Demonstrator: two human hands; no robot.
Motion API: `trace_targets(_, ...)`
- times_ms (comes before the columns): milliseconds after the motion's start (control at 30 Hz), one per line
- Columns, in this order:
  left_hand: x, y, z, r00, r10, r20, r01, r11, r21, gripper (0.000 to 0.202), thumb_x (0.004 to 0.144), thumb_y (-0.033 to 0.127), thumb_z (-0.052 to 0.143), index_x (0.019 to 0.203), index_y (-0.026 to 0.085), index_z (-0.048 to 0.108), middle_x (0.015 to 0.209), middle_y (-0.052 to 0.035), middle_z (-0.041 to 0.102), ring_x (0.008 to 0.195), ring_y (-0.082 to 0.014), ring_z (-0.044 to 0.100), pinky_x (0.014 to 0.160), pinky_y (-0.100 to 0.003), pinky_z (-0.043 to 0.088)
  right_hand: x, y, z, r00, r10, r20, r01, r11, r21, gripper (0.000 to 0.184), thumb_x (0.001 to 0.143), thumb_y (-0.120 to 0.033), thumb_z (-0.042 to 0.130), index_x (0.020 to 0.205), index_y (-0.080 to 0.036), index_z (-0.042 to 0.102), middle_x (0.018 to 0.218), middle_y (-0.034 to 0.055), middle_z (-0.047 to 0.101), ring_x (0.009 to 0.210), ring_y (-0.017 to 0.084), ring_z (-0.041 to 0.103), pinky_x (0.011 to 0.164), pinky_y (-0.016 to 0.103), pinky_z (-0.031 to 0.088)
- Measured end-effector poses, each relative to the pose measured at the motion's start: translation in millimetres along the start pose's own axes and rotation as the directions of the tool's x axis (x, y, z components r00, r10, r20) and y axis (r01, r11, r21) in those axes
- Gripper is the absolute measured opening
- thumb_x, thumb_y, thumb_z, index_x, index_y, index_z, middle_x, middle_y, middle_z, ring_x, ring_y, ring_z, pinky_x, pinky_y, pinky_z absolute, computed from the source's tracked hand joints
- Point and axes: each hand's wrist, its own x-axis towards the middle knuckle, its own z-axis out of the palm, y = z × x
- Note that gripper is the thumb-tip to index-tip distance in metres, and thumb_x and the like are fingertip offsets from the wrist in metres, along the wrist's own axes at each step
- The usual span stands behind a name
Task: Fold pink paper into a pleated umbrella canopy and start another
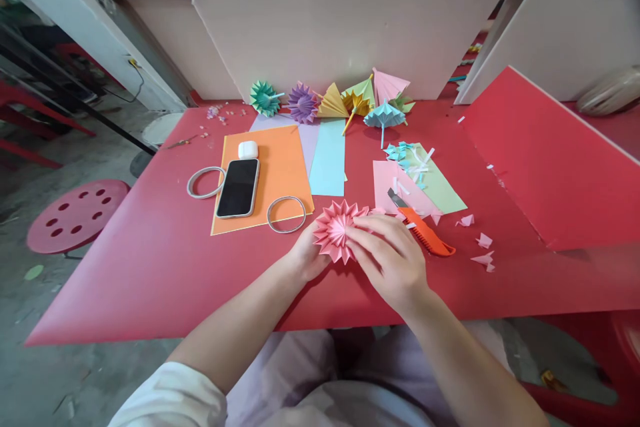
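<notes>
A pink pleated paper umbrella top point(340, 230), its points fanned out in a ring, is held between my hands over the front of the red table. My left hand point(307, 255) grips it from the left and below, with its fingers mostly hidden behind the folds. From the right, the fingers of my right hand point(393, 257) close on the folds near the centre. Just right of that hand lies an orange utility knife point(427, 232) with its blade out, partly on a pink paper sheet point(387, 177).
A phone point(239, 188) and a white earbud case point(248, 150) rest on orange paper point(280, 173), near two tape rolls. Finished paper umbrellas point(303, 104) line the back. Paper scraps point(483, 240) lie at right, before a raised red board point(545, 167).
</notes>
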Motion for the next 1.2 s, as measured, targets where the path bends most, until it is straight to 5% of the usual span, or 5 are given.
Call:
trace_targets(367, 4, 4, -4.3, 0.956, 0.205, -0.211, -0.191, 0.978, 0.083, 0.027, 0.092, 0.028, 0.041, 0.093, 0.014, 0.065, 0.097, -0.0061, 0.068, 0.091, -0.0175, 0.065, 0.087, -0.030, 0.050, 4, 0, -10, 0.951, 0.208, -0.226, -0.185, 0.975, 0.121, 0.037, 0.079, -0.002, 0.060, 0.106, -0.026, 0.063, 0.094, 0.0028, 0.068, 0.089, 0.016, 0.066, 0.073, 0.031, 0.059)
trace_targets(533, 4, 4, -4.6, 0.957, 0.202, -0.211, -0.190, 0.979, 0.074, 0.024, 0.090, 0.026, 0.044, 0.091, 0.013, 0.064, 0.094, -0.0068, 0.068, 0.092, -0.0178, 0.065, 0.086, -0.030, 0.051, 6, -2, -4, 0.959, 0.219, -0.177, -0.196, 0.970, 0.142, 0.032, 0.081, -0.004, 0.058, 0.105, -0.025, 0.062, 0.095, 0.0038, 0.068, 0.090, 0.015, 0.065, 0.072, 0.028, 0.059)
trace_targets(833, 1, 3, -6.8, 0.979, 0.164, -0.121, -0.164, 0.986, 0.010, 0.027, 0.089, 0.035, 0.050, 0.082, 0.013, 0.066, 0.071, -0.0028, 0.064, 0.064, -0.0084, 0.063, 0.054, -0.014, 0.049, 2, -5, 23, 0.972, 0.211, 0.101, -0.213, 0.977, 0.011, 0.020, 0.087, -0.018, 0.053, 0.104, -0.022, 0.063, 0.097, 0.0065, 0.067, 0.091, 0.017, 0.063, 0.081, 0.032, 0.054)
trace_targets(1033, 1, 5, -4.5, 0.965, 0.223, -0.139, -0.184, 0.951, 0.247, 0.040, 0.089, 0.046, 0.046, 0.108, 0.016, 0.065, 0.095, -0.0083, 0.069, 0.080, -0.0170, 0.067, 0.066, -0.024, 0.054, 2, 16, 23, 0.890, 0.384, 0.245, -0.420, 0.900, 0.118, 0.025, 0.082, -0.021, 0.060, 0.106, -0.023, 0.063, 0.104, 0.0054, 0.068, 0.099, 0.019, 0.063, 0.084, 0.034, 0.053)
trace_targets(1200, -2, 12, -2.8, 0.979, 0.199, -0.044, -0.169, 0.915, 0.367, 0.041, 0.088, 0.043, 0.050, 0.123, 0.021, 0.056, 0.107, -0.0100, 0.066, 0.088, -0.0216, 0.066, 0.077, -0.035, 0.054, 6, 33, 17, 0.718, 0.601, 0.351, -0.694, 0.657, 0.294, 0.033, 0.075, -0.027, 0.066, 0.108, -0.025, 0.063, 0.109, 0.0049, 0.067, 0.099, 0.018, 0.063, 0.084, 0.034, 0.051)
